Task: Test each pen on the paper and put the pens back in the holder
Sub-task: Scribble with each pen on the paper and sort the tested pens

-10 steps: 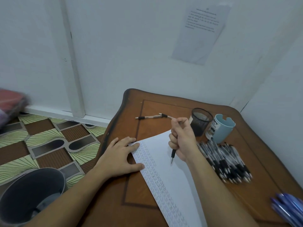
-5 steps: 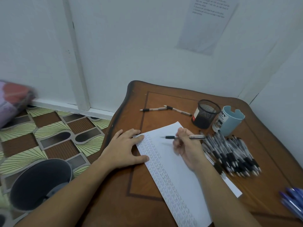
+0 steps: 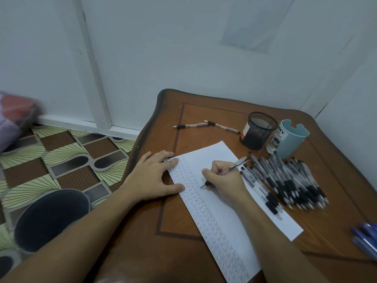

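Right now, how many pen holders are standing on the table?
2. A black mesh cup stands at the far side of the table, and a light blue holder stands just beside it, nearer the wall corner. Neither is hidden.

Head view: I saw the right hand [image 3: 224, 178] gripping a pen [image 3: 237, 163] in writing posture, its tip down on the paper [image 3: 208, 156] beside a column of scribbles. The left hand [image 3: 155, 176] lay flat on the paper's left edge. A pile of pens [image 3: 285, 180] lay just right of the paper, near the black mesh holder [image 3: 258, 130].
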